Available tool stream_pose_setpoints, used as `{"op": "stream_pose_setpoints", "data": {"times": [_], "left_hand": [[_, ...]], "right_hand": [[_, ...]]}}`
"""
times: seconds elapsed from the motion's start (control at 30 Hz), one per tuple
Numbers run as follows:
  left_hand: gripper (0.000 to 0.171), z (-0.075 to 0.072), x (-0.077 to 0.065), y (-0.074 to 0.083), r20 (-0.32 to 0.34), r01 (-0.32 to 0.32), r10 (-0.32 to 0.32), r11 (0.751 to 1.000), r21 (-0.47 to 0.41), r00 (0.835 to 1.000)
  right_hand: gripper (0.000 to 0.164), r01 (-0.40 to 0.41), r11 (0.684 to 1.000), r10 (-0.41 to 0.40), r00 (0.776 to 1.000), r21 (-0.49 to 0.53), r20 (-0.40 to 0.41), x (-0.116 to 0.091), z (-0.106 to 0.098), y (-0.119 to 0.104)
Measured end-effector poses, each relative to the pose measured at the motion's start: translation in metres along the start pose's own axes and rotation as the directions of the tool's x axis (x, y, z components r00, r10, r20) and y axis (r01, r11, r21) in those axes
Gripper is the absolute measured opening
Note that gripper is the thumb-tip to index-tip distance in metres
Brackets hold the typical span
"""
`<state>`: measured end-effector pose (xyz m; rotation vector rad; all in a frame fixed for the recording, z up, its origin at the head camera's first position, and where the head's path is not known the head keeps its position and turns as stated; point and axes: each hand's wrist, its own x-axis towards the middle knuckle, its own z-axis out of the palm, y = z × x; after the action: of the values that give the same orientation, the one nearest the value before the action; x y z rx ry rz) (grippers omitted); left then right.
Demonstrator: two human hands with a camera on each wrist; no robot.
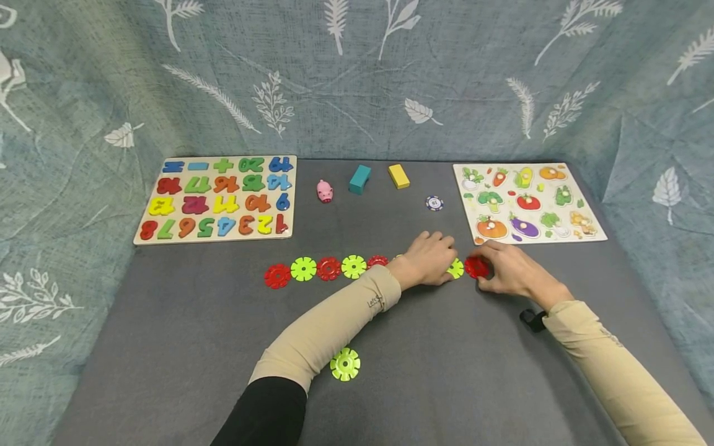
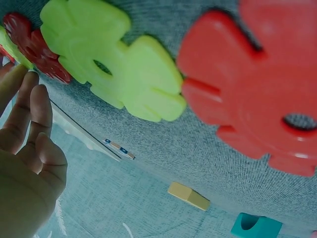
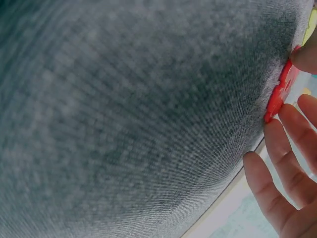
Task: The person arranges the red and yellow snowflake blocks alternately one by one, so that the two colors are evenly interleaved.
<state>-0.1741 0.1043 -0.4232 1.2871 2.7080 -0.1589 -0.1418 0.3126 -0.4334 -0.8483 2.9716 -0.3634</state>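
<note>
A row of flower-shaped notched plastic discs, alternating red and yellow-green, crosses the dark table; its left end is a red disc (image 1: 277,276). At the right end my left hand (image 1: 426,258) holds a green disc (image 1: 456,268) at its edges, thumb on the near side. Beside it my right hand (image 1: 510,271) pinches a red disc (image 1: 476,267) between thumb and fingers, flat against the table in the right wrist view. My left hand and forearm hide part of the row. In the left wrist view, a green disc (image 2: 109,64) and a red disc (image 2: 233,94) loom close.
A loose green disc (image 1: 345,364) lies near my left forearm. Behind the row are a number puzzle board (image 1: 214,238), a pink pig (image 1: 325,191), a teal block (image 1: 359,179), a yellow block (image 1: 398,176), a poker chip (image 1: 434,203) and a vegetable puzzle board (image 1: 535,204). Curtains surround the table.
</note>
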Motion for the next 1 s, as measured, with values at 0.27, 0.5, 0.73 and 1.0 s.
{"op": "stream_pose_setpoints", "data": {"times": [0.27, 0.5, 0.73, 1.0], "left_hand": [[0.040, 0.0009, 0.0003, 0.0001, -0.006, 0.002, -0.002, 1.000, -0.001, 1.000], [0.040, 0.0023, 0.0009, 0.0003, 0.001, 0.002, -0.002, 1.000, -0.007, 1.000], [0.044, 0.0013, 0.0003, 0.0005, 0.014, 0.005, -0.004, 1.000, -0.010, 1.000], [0.046, 0.0005, 0.0005, -0.0001, 0.026, 0.008, -0.007, 1.000, -0.014, 1.000]], "right_hand": [[0.039, 0.011, 1.000, -0.011, 1.000, 0.006, -0.005, -0.0004, -0.0004, 0.0010], [0.036, 0.027, 0.999, -0.027, 1.000, 0.022, -0.005, -0.0017, 0.0000, 0.0019], [0.035, 0.025, 0.999, -0.025, 1.000, 0.024, 0.001, -0.0015, 0.0009, 0.0019], [0.035, 0.024, 0.999, -0.025, 1.000, -0.027, -0.014, -0.0032, -0.0012, -0.0011]]}}
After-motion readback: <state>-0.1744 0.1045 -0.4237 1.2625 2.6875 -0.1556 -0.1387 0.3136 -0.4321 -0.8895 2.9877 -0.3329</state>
